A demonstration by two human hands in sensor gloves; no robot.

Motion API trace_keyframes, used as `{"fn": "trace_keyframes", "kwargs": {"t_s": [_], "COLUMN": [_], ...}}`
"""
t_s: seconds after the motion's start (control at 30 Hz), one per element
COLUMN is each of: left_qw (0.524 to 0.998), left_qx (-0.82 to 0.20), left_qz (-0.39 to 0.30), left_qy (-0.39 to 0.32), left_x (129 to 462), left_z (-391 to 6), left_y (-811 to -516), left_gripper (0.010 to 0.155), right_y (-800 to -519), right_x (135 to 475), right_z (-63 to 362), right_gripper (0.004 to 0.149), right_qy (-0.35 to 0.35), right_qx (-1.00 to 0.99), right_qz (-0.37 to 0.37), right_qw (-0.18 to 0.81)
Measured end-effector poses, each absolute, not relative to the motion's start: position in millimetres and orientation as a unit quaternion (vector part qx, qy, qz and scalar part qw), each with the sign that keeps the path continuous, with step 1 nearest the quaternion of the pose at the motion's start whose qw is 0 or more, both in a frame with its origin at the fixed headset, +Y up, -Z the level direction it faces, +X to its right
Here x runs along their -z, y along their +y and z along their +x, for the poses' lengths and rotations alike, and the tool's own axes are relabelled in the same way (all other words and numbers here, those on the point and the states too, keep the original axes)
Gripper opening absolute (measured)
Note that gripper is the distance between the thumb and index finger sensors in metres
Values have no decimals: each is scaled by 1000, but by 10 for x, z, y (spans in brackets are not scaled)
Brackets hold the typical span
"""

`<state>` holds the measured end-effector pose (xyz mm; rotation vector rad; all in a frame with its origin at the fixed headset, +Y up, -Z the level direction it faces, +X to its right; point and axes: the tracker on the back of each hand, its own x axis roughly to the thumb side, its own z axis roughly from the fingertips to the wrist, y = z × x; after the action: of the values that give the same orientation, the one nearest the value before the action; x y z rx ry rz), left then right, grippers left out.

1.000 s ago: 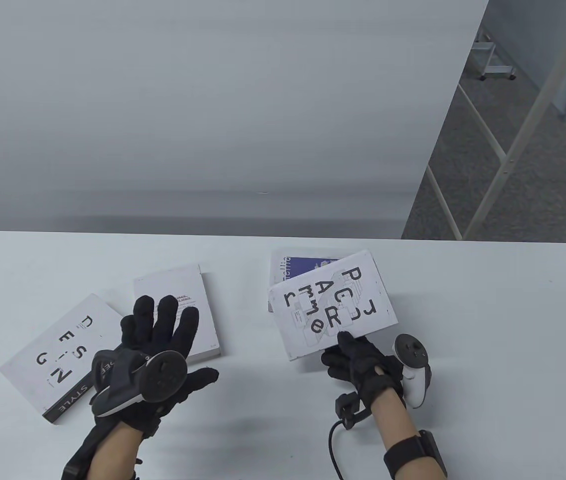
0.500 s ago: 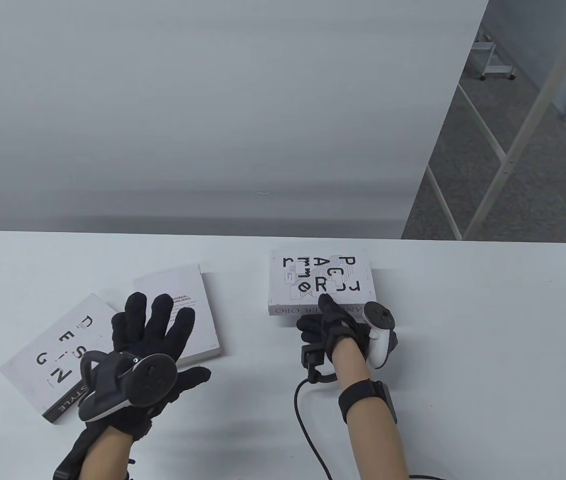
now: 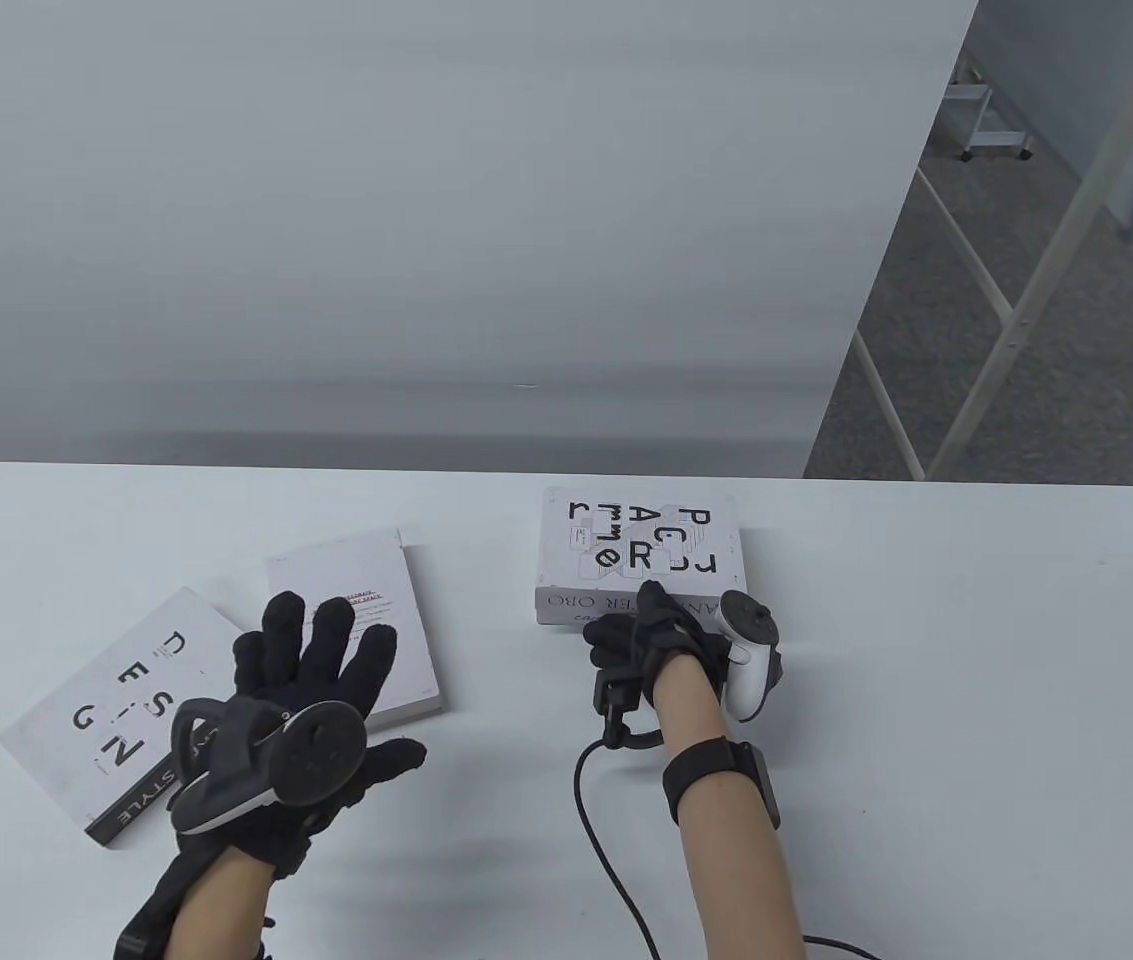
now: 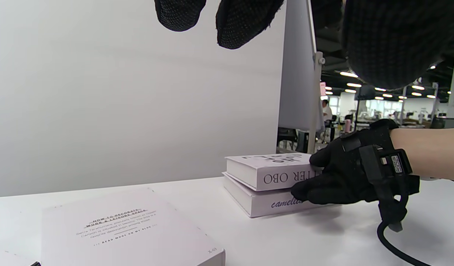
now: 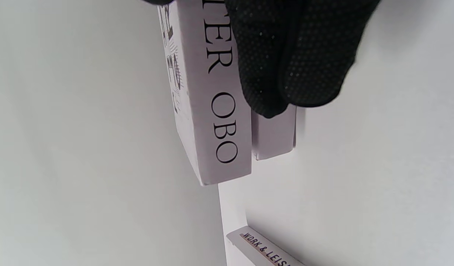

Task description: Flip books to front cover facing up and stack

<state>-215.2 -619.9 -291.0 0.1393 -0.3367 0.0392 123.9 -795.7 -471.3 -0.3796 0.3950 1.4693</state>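
Left hand spread open. Right hand presses stack spines; "camellia" book visible only from wrist views.

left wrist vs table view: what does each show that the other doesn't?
Left wrist only: the bottom book with "camell" on its spine, and the plain white book's cover text, legible.

Table only: the DESIGN book, the top book's full cover lettering, and the left hand spread above the plain white book.

Both: the two-book stack with the right hand against its near spine side.
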Motion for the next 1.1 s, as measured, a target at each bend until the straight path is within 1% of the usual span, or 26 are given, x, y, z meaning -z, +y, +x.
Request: {"fn": "trace_keyframes", "kwargs": {"t_s": [0.2, 0.33, 0.43, 0.53, 0.67, 0.83, 0.93, 1.0, 1.1], "left_qw": [984, 984, 983, 982, 981, 978, 976, 975, 974], "left_qx": [-18, -13, -9, -5, 4, 3, 7, 15, 26], "left_qz": [66, 57, 55, 51, 49, 39, 33, 27, 8], "left_qy": [-167, -170, -175, -181, -190, -207, -215, -219, -223], "left_x": [2914, 2924, 2931, 2941, 2966, 2995, 3017, 3029, 3054], "left_z": [-2142, -2107, -2056, -2001, -1914, -1779, -1710, -1671, -1608], "left_y": [-6201, -6227, -6253, -6287, -6365, -6474, -6545, -6598, -6696], "left_gripper": [96, 97, 98, 99, 102, 105, 106, 106, 106], "right_y": [-7967, -7957, -7921, -7886, -7910, -7851, -7784, -7713, -7570], "right_x": [4686, 4596, 4515, 4397, 4164, 3912, 3748, 3650, 3505], "right_z": [1203, 1140, 1126, 1131, 1129, 1244, 1359, 1455, 1650], "right_gripper": [72, 72, 70, 69, 69, 69, 69, 69, 69], "right_qy": [186, 192, 191, 188, 204, 166, 162, 137, 86], "right_qx": [-659, -665, -692, -716, -703, -755, -752, -768, -826], "right_qz": [-138, -112, -82, -43, -2, 49, 71, 80, 100], "right_qw": [716, 713, 692, 671, 682, 632, 635, 620, 548]}}
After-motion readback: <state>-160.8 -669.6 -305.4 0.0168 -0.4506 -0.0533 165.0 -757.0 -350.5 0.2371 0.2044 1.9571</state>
